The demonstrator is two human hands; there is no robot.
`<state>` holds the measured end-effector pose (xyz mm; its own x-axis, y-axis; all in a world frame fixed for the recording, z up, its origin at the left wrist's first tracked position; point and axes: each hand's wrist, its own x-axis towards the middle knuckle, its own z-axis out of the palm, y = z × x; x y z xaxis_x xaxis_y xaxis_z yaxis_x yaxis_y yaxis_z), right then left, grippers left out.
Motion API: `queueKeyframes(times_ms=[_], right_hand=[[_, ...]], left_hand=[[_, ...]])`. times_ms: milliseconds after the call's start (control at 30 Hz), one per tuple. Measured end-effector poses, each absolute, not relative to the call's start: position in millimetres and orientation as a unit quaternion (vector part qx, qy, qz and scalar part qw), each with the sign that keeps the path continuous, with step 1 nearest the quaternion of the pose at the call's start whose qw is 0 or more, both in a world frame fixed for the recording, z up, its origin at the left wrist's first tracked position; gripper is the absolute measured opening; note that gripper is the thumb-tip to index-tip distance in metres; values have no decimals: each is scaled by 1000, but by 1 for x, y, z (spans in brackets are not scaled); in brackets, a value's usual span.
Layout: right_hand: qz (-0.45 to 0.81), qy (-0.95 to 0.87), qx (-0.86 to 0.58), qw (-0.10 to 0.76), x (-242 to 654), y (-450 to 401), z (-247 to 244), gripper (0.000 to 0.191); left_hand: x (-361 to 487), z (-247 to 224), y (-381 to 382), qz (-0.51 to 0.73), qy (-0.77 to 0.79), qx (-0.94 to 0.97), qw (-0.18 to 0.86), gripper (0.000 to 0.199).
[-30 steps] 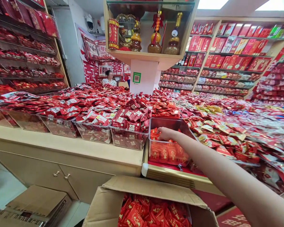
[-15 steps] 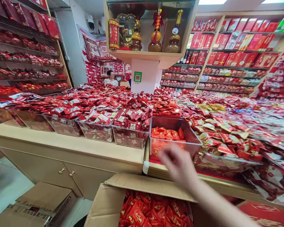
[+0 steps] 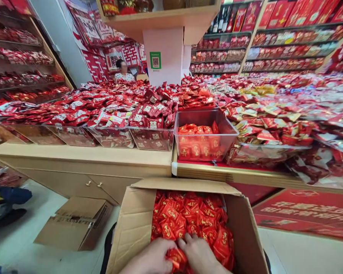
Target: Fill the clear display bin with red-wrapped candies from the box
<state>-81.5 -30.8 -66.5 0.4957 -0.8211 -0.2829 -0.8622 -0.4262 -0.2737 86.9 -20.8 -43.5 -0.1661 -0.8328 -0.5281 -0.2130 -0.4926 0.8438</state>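
Observation:
Red packets with gold print point(image 3: 188, 213) fill an open cardboard box point(image 3: 134, 224) at the bottom centre. Both hands are inside it. My left hand point(image 3: 157, 257) has its fingers curled round a red packet point(image 3: 177, 257). Close on its right, my right hand point(image 3: 196, 251) lies over the packets, fingertips sunk among them, so its grip is hidden. Beyond the box, a clear plastic bin point(image 3: 205, 135) on the counter is partly filled with similar red packets in rows.
Bins heaped with dark red packets point(image 3: 153, 139) line the counter point(image 3: 103, 156) to the left; more piles point(image 3: 268, 129) spread right. A flattened-looking carton point(image 3: 74, 224) lies on the floor at left. A person point(image 3: 124, 72) is behind the displays; a pillar point(image 3: 168, 61) stands mid-counter.
The view has tipped downward. One hand, earlier blurred in front of the clear bin, is gone from there; both hands are now down in the cardboard box among the packets.

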Motion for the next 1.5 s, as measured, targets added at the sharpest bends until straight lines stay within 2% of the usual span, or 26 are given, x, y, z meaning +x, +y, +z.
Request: queueKeyframes(times_ms=[167, 200, 300, 367, 500, 700, 867, 1000, 1067, 1233, 1333, 1433, 1500], right_hand=[[-30, 539, -800, 262, -92, -38, -51, 23], [-80, 549, -769, 317, -92, -39, -44, 26], [-250, 515, -590, 569, -89, -38, -20, 35], [-323, 471, -502, 650, -85, -36, -9, 34], [-417, 474, -442, 637, -83, -27, -8, 29], [-474, 452, -277, 703, -80, -19, -19, 26], [-473, 486, -366, 637, -80, -17, -6, 24], [-484, 497, -334, 638, -83, -12, 3, 34], [-483, 503, -336, 633, -85, -11, 6, 30], [-517, 536, -367, 557, -86, -11, 15, 22], [-577, 514, -339, 536, -83, -10, 17, 19], [-609, 469, -268, 581, -80, -10, 17, 18], [-603, 437, -232, 625, -80, -11, 16, 19]], left_hand=[[87, -34, -36, -636, -429, 573, 287, 18], [85, -30, -37, -635, -418, 577, 298, 20], [74, -12, -35, -654, -369, 567, 338, 25], [65, -2, -31, -681, -318, 539, 381, 27], [53, 7, -26, -680, -274, 524, 433, 29], [49, 9, -28, -592, -355, 550, 469, 25], [55, 22, -32, -582, -372, 535, 487, 15], [57, 30, -32, -584, -333, 513, 535, 20], [56, 33, -32, -578, -316, 509, 553, 21], [52, 38, -32, -549, -343, 501, 574, 17], [46, 44, -31, -572, -275, 472, 612, 19], [41, 51, -31, -616, -170, 445, 627, 26], [42, 53, -33, -631, -156, 443, 617, 27]])
